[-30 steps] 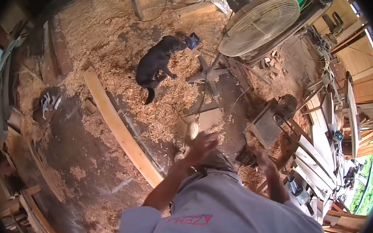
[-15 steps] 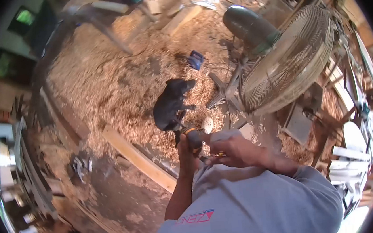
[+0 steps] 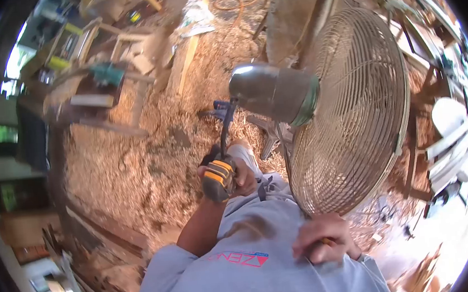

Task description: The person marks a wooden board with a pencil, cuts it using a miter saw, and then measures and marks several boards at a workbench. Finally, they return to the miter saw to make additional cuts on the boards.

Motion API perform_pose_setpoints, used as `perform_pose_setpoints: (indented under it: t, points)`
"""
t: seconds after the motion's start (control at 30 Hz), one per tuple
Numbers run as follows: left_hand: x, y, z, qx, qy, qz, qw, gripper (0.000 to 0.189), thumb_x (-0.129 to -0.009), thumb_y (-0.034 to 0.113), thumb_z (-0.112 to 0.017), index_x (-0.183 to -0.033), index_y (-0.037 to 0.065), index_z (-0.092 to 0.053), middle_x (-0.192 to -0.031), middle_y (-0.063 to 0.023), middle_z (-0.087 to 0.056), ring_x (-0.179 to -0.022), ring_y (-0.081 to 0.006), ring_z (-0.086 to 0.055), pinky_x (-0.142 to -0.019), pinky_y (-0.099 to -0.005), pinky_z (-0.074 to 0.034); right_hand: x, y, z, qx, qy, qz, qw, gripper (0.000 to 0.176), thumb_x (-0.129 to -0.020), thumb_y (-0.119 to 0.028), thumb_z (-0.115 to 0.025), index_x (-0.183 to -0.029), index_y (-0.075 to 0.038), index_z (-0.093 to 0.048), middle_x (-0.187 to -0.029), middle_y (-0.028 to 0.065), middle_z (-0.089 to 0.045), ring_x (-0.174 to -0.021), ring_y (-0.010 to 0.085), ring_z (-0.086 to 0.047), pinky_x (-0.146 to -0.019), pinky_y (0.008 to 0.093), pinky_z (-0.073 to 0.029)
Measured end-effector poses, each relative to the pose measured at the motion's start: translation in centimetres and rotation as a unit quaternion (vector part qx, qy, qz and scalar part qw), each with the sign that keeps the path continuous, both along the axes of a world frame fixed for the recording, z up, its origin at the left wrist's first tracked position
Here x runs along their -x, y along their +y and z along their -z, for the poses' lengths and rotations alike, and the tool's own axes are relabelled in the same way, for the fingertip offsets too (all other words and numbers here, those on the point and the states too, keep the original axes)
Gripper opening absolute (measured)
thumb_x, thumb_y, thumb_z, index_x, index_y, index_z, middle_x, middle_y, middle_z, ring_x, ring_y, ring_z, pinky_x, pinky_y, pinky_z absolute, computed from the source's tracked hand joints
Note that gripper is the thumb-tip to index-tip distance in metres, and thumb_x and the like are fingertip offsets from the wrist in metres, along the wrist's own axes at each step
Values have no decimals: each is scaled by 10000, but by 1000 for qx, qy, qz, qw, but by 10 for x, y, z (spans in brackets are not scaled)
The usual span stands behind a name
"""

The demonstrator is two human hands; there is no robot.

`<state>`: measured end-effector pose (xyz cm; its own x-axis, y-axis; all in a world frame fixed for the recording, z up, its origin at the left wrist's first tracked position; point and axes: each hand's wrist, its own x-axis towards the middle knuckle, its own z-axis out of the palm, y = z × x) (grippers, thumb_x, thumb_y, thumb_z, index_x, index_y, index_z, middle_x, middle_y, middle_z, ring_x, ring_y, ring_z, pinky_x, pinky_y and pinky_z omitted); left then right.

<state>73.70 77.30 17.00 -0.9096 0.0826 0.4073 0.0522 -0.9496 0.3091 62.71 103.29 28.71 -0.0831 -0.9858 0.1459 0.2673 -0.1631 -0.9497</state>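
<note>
My left hand (image 3: 241, 180) is wrapped round a black-and-yellow power tool (image 3: 218, 179), held out ahead of my belly with its rounded end toward me. A dark, narrow strip (image 3: 225, 133) runs up and away from the tool's far side. My right hand (image 3: 324, 239), blurred by motion, is closed low at the right side of my grey shirt (image 3: 224, 283). A small orange-yellow bit (image 3: 327, 242) shows at its fingers; I cannot tell what it belongs to.
A large pedestal fan (image 3: 348, 114) stands close at my right. Wood shavings (image 3: 129, 160) cover the floor. A blue object (image 3: 220, 111) lies beyond the tool, near the fan base. A wooden board (image 3: 188, 64) lies farther off. White slats (image 3: 453, 140) are stacked at far right.
My right hand has left the tool and moved right and down to my side. My left hand has lifted the tool and turned it. The view has swung, and the black shape ahead is largely out of sight.
</note>
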Motion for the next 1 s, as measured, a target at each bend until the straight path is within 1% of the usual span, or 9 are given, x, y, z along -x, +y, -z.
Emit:
perform_pose_setpoints:
  t: [0.17,0.37,0.4,0.47,0.63,0.73,0.8,0.87,1.0]
  points:
    - [56,-59,15,156,-2,175,972,906,-547,728,-819,-944,-70,-660,-846,-115,-619,-721,-178,-583,-632,-287,-436,-5,-10,-17,85,4,163,983,364,-811,-241,-807,-1002,42,-683,-841,135,-715,-652,255,-681,-544,328,-518]
    - [80,-149,-1,189,-133,198,953,827,-567,562,-905,-1071,-50,-669,-931,-83,-666,-841,-156,-615,-744,-280,-465,-10,-113,7,109,137,337,925,439,-801,-310,-828,-952,43,-615,-719,131,-672,-593,225,-675,-497,305,-545]
    - [82,-172,3,262,-119,154,945,675,-695,468,-874,-1120,-17,-672,-943,-40,-677,-858,-110,-613,-745,-254,-472,-11,-141,13,14,102,396,912,498,-699,-374,-871,-1002,-20,-696,-841,121,-709,-731,264,-683,-637,361,-545]
    - [76,-210,-20,293,-245,160,910,606,-767,437,-826,-1142,-12,-669,-965,-29,-681,-869,-93,-612,-745,-242,-477,1,-212,2,-216,301,475,798,537,-680,-413,-872,-1047,-63,-697,-1002,134,-688,-838,265,-678,-709,380,-550]
    - [80,-296,-41,422,-387,167,802,417,-948,335,-656,-1202,4,-656,-995,-28,-703,-887,-75,-620,-749,-247,-504,52,-381,-4,-244,490,270,792,748,-685,-498,-825,-1284,-132,-569,-1196,157,-596,-1037,332,-624,-792,439,-547]
    - [72,-322,-23,493,-339,133,790,390,-975,313,-619,-1212,5,-649,-957,-41,-705,-850,-73,-615,-726,-250,-497,56,-431,12,-346,424,139,825,817,-670,-503,-838,-1311,-96,-535,-1176,140,-626,-1124,351,-583,-837,454,-533]
    - [78,-336,-16,501,-320,116,796,391,-981,307,-610,-1221,-1,-641,-938,-40,-702,-829,-72,-612,-712,-247,-494,65,-448,16,-346,418,152,826,795,-676,-464,-836,-1315,-99,-534,-1151,143,-632,-1101,339,-597,-838,443,-531]
    - [82,-347,-11,305,-417,147,843,337,-983,217,-602,-1221,-21,-610,-980,-51,-688,-844,-86,-627,-707,-247,-515,72,-456,25,-349,399,165,831,774,-683,-424,-834,-1319,-103,-533,-1127,145,-638,-1078,328,-611,-839,432,-529]
    - [102,-386,-12,389,-413,193,801,351,-992,231,-593,-1240,-18,-592,-949,-37,-680,-793,-68,-611,-662,-239,-499,96,-470,49,-403,369,188,816,700,-708,-364,-778,-1306,-86,-544,-1081,158,-653,-1021,342,-633,-838,441,-527]
